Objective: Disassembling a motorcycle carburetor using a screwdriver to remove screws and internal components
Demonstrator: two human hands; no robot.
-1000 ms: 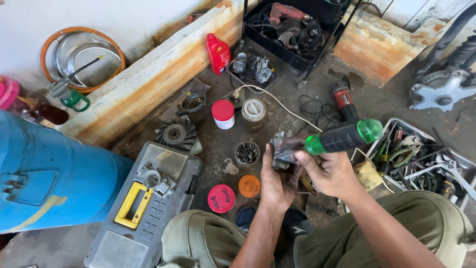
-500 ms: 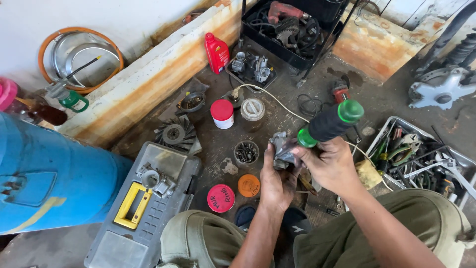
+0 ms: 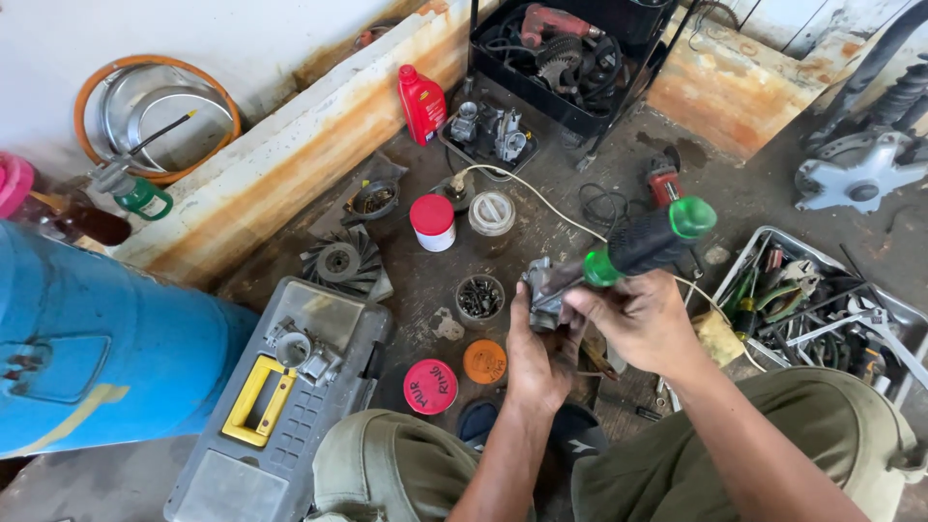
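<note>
left hand (image 3: 535, 353): grip clamped on a small grey metal part (image 3: 541, 290), held from below above the floor, between the knees
right hand (image 3: 638, 319): grip clamped on a screwdriver (image 3: 646, 242) with a black and green handle; the handle points up and right, the tip end meets the metal part
metal part: in the left hand, near the middle of the view, just above a can of screws (image 3: 479, 298)
lids: a red lid (image 3: 430, 386) and an orange lid (image 3: 484, 361) lie on the floor just left of the left hand
jars: a red-capped jar (image 3: 433, 221) and a clear jar (image 3: 491, 213) stand side by side, further from the person than the can
toolbox (image 3: 280, 406): grey with a yellow handle, by the left knee
fan wheel (image 3: 338, 261): on the floor beyond the toolbox
tray (image 3: 822, 309): metal, full of tools, to the right of the right hand
red bottle (image 3: 421, 102): upright by the concrete kerb
blue drum (image 3: 87, 338): far left
</note>
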